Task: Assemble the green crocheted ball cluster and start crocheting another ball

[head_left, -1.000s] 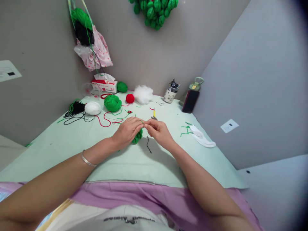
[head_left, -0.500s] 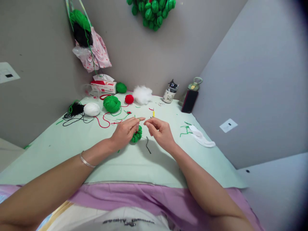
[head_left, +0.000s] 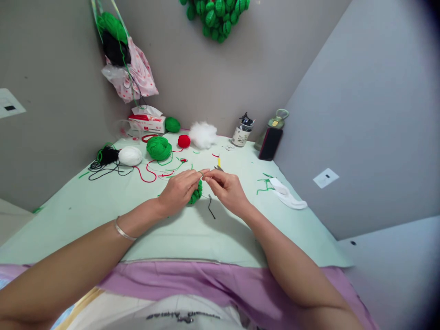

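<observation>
Matt pale-green cloth table cover (head_left: 103, 215), fuzzy green yarn ball (head_left: 159, 147), fluffy white stuffing (head_left: 203, 134), shiny metal bangle (head_left: 124, 232)

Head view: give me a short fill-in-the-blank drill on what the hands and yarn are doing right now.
1. Under both hands lies a small crocheted piece coloured ____.
2. The left hand and right hand meet at their ____.
3. The white yarn ball lies between the black yarn and the big ____ ball.

Missing words: green; fingertips; green

We cannot tell what our left hand (head_left: 178, 191) and right hand (head_left: 227, 189) pinch between touching fingertips; it is too small. Our left hand hides part of the green crocheted piece (head_left: 195, 192). The top edge crops the hanging green cluster (head_left: 216, 16).
</observation>
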Demonstrator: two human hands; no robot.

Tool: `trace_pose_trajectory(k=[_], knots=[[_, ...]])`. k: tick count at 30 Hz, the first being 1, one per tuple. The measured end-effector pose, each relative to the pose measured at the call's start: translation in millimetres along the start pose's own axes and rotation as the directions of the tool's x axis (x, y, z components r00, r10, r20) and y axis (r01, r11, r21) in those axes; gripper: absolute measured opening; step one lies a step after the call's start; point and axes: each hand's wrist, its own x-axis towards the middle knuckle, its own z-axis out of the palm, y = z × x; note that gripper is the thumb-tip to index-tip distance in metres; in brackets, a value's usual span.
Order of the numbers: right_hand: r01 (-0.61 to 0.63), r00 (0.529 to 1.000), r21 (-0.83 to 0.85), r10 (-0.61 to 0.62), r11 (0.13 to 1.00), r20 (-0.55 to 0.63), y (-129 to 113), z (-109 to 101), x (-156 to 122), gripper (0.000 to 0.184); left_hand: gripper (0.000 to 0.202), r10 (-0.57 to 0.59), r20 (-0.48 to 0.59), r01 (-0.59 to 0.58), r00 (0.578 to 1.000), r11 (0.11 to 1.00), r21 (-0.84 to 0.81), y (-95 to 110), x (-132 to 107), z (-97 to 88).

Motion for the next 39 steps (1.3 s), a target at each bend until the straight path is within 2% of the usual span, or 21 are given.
trace_pose_trajectory(k=[5,9,13,18,21,26,30,34,39], knots=[[-0.021,1.0,-0.022,0.021,1.0,-0.007,2,-1,2,0.023,0.027,0.027,0.01,-0.028,1.0,0.995,0.093,-3,-1,0.5],[-0.076,0.997,0.031,0.075,0.997,0.03,1,-3,5,0.022,0.027,0.02,0.046,-0.027,0.999,0.988,0.155,-5,-1,-0.2],[-0.089,0.994,0.051,0.085,0.995,0.072,2,-4,7,0.023,0.029,0.012,0.101,-0.029,0.995,0.986,0.165,-5,0,-0.3],[-0.15,0.987,0.09,0.143,0.985,0.08,11,-5,11,0.026,0.032,-0.005,0.111,-0.012,0.994,0.988,0.152,-5,-1,2.6],[-0.167,0.98,0.121,0.151,0.979,0.127,14,-7,13,0.027,0.034,-0.011,0.14,-0.014,0.99,0.984,0.178,-6,-2,3.2],[-0.239,0.966,0.256,0.202,0.936,0.164,17,-9,14,0.024,0.035,-0.041,0.215,-0.01,0.976,0.972,0.234,-3,0,0.6],[-0.263,0.952,0.283,0.201,0.922,0.23,22,-10,14,0.021,0.034,-0.032,0.252,-0.04,0.967,0.96,0.276,-2,0,0.3],[-0.276,0.951,0.309,0.214,0.91,0.221,27,-10,14,0.022,0.033,-0.027,0.267,-0.065,0.963,0.942,0.329,-2,0,0.7],[-0.321,0.937,0.354,0.241,0.879,0.252,28,-10,16,0.023,0.031,-0.052,0.3,-0.048,0.952,0.948,0.316,1,2,-1.5]])
